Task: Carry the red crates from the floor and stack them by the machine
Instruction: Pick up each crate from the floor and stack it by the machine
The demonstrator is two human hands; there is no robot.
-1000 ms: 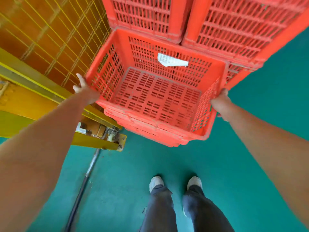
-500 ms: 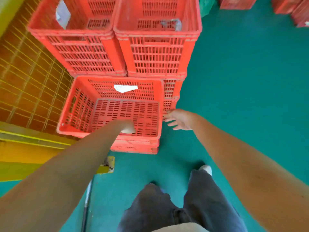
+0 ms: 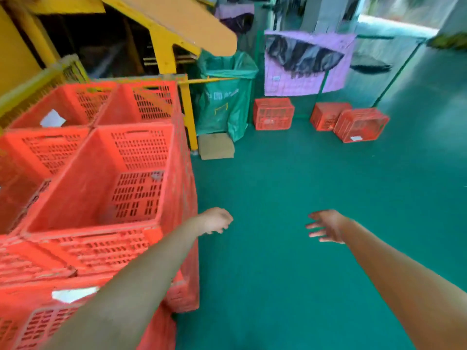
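1. Your left hand [image 3: 217, 221] hangs loosely curled and your right hand [image 3: 326, 226] has its fingers spread. Both hold nothing, out over the green floor [image 3: 290, 261].
2. The stack [image 3: 101, 188] stands at your left against the yellow machine [image 3: 164, 49]. Its crates sit side by side and layered, open tops up, with paper slips in some.
3. Crates left to fetch sit on the floor ahead, well apart from you. The first crate [image 3: 274, 113] is just beside the green bag [image 3: 225, 102]. The second crate [image 3: 328, 116] and third crate [image 3: 361, 125] are touching, further right, and the third is turned at an angle.
4. Look: red moulded plastic with slotted walls and base, solid corners and a thick rim. A handle slot sits under the rim on the end walls.
5. Handling, as a judgement: stiff, bulky, and light if empty. Blur hides their insides.
6. Take hold at the two opposite handle slots, one hand each, or under the rim as a fallback. The lattice edges may bite your fingers.
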